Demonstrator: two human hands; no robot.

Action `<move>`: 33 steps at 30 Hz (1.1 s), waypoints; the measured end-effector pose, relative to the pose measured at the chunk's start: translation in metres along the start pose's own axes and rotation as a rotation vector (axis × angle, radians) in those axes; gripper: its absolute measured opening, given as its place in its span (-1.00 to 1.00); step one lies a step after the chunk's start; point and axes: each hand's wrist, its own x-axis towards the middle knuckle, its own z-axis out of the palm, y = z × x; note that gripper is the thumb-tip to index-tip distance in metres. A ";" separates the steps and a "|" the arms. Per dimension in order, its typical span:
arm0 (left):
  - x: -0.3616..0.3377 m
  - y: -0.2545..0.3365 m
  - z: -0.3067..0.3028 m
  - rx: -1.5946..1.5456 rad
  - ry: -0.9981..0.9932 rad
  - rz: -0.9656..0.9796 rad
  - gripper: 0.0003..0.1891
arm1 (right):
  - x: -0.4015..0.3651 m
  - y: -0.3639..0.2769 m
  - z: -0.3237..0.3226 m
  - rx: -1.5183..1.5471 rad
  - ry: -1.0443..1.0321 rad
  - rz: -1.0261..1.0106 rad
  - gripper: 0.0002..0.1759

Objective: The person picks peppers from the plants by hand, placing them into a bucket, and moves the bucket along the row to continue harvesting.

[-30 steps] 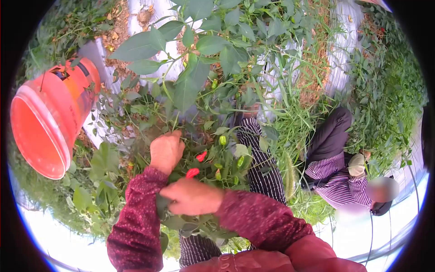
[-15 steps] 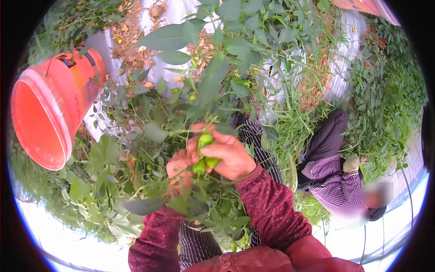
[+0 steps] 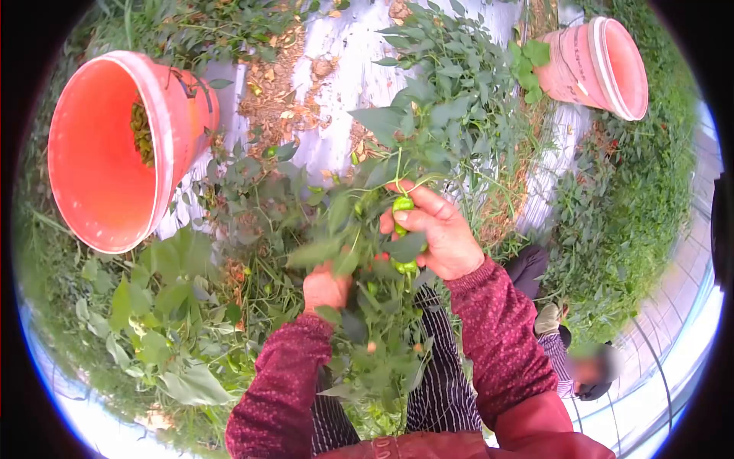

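Peppers (image 3: pixel 401 205), small, green and glossy, are clamped in the right hand (image 3: pixel 442 239). One is pinned under the thumb at the top of the fist and is joined to a thin green stem (image 3: pixel 398 170) that rises just above the hand. More are seen bulging from the lower edge of the palm. The fingers are curled shut around them.

The left hand (image 3: pixel 325 289) is placed below and to the left of the right hand, just beside it, and is pushed into the leafy green pepper plant (image 3: pixel 451 115). Its fingers are covered by blurred leaves, so whether it is open or closed cannot be told. Both forearms are covered by dark red patterned sleeves (image 3: pixel 497 336).

Well up and to the left of the left hand, a large orange plastic bucket (image 3: pixel 99 176) is tipped with its mouth towards the camera, and a heap of picked green pods (image 3: pixel 141 134) is seen inside it. A second pinkish-orange plastic bucket (image 3: pixel 596 65) is set well above and to the right of the right hand. Beyond both hands, a white plastic ground sheet (image 3: pixel 344 53) is strewn with dry brown leaves. Below and to the right of the right hand, well apart, another person in a striped top (image 3: pixel 554 348) is partly seen among the greenery.
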 end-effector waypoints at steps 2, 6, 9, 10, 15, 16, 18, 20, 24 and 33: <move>0.011 0.000 -0.009 -0.113 0.184 -0.007 -0.66 | 0.004 0.012 0.006 -0.194 0.041 0.051 -0.54; 0.025 0.003 -0.068 -0.265 0.574 0.079 -0.52 | 0.020 0.039 0.012 -0.683 -0.052 0.027 -0.55; 0.023 -0.002 -0.088 -0.268 0.597 0.320 -0.46 | 0.016 0.051 0.022 -0.983 -0.172 -0.201 -0.59; 0.020 -0.005 -0.095 -0.270 0.514 0.324 -0.40 | 0.014 0.051 0.024 -1.037 -0.200 -0.316 -0.63; 0.000 -0.018 -0.105 -0.332 0.261 0.352 -0.37 | 0.013 0.060 0.032 -1.321 -0.360 -0.694 -0.65; -0.003 -0.019 -0.101 -0.361 0.242 0.329 -0.36 | 0.011 0.058 0.036 -1.423 -0.360 -0.524 -0.65; -0.008 -0.018 -0.102 -0.394 0.222 0.279 -0.39 | 0.005 0.055 0.049 -1.452 -0.276 -0.432 -0.68; -0.011 -0.016 -0.102 -0.367 0.275 0.246 -0.42 | 0.001 0.048 0.063 -1.342 -0.190 -0.413 -0.72; -0.013 -0.011 -0.094 -0.411 0.305 0.152 -0.57 | 0.001 0.052 0.060 -1.497 -0.184 -0.282 -0.75; -0.015 -0.008 -0.090 -0.722 0.360 -0.053 -0.79 | -0.004 0.043 0.084 -1.665 -0.110 -0.374 -0.79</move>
